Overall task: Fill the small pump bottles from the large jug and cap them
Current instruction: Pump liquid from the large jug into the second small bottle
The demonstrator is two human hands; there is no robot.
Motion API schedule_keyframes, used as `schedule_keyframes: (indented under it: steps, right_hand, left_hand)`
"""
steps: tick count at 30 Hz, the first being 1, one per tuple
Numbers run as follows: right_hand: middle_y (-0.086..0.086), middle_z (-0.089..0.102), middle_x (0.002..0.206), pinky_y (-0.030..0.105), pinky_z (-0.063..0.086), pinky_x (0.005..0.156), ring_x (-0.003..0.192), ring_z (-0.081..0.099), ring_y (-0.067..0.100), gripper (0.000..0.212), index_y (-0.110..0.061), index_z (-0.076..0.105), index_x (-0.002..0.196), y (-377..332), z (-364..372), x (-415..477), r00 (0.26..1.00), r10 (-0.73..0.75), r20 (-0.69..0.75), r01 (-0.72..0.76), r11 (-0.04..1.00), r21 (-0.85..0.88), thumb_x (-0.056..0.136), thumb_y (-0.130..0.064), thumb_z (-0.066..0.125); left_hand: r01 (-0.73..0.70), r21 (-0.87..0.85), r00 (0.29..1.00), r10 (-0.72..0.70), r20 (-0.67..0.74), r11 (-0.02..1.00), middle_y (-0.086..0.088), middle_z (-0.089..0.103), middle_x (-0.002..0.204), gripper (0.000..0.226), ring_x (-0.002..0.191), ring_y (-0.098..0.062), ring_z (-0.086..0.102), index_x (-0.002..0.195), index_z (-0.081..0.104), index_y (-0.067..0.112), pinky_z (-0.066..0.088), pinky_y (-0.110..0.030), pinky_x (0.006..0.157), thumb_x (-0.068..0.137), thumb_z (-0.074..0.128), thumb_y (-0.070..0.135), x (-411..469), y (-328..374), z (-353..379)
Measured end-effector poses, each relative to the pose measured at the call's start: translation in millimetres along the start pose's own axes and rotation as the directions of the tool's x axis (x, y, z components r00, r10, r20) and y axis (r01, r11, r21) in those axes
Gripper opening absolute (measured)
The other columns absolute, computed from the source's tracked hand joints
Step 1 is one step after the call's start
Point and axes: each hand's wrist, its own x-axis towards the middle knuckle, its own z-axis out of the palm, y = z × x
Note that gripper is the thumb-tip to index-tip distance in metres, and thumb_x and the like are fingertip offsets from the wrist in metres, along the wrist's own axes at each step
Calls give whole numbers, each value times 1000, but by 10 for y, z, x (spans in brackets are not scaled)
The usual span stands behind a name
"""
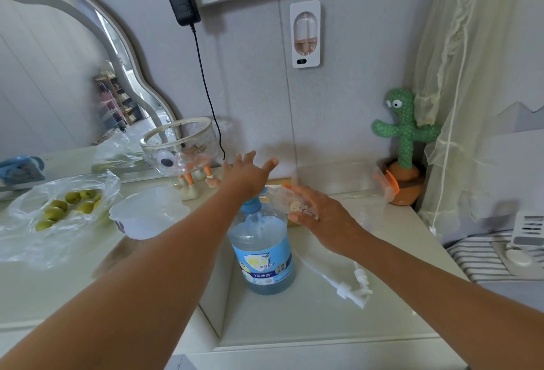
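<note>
A large clear jug (262, 252) of blue liquid, with a blue label and blue cap (250, 202), stands on the white table in the middle. My right hand (323, 219) grips a small transparent bottle (290, 200) with a cartoon sticker, tilted just right of the jug's cap. My left hand (247, 174) stretches out beyond the jug's cap with fingers spread, holding nothing. Two white pump heads (354, 288) with long tubes lie on the table right of the jug. Another small clear bottle (387, 185) with an orange part sits blurred in front of the cactus toy.
A glass bowl (179, 146) on duck-feet legs stands at the back left. A white tub (147, 213) and a plastic bag of green fruit (61, 208) lie left. A green cactus toy (404, 140) stands at the back right beside a curtain. A black cable hangs down the wall.
</note>
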Motion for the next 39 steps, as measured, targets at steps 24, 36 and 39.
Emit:
schedule_keyframes:
  steps: [24, 36, 39]
  right_hand:
    - [-2, 52, 137, 22, 41, 93, 118, 52, 13, 54, -29, 39, 143, 10, 7, -11, 1000, 26, 5, -26, 1000, -3, 92, -30, 57]
    - [1, 59, 124, 6, 37, 75, 109, 56, 15, 46, -30, 44, 136, -87, -55, -30, 999, -28, -23, 28, 999, -16, 92, -29, 58]
    - [0, 57, 127, 9, 38, 75, 111, 55, 14, 47, -28, 44, 137, -65, -52, 11, 999, -18, -29, 18, 1000, -4, 92, -28, 58]
  left_hand:
    - [12, 15, 1000, -13, 25, 1000, -4, 1, 162, 77, 147, -35, -6, 153, 8, 30, -2, -61, 115, 89, 23, 72, 36, -12, 21]
    - [-33, -70, 999, 32, -7, 997, -11, 8, 161, 75, 148, -33, 0, 153, 14, 18, -3, -51, 118, 95, 28, 63, 33, 14, -112]
    - [1, -71, 1000, -3, -25, 998, -7, 4, 161, 81, 147, -36, -5, 153, 12, 26, -3, -59, 116, 88, 25, 73, 106, -33, -59]
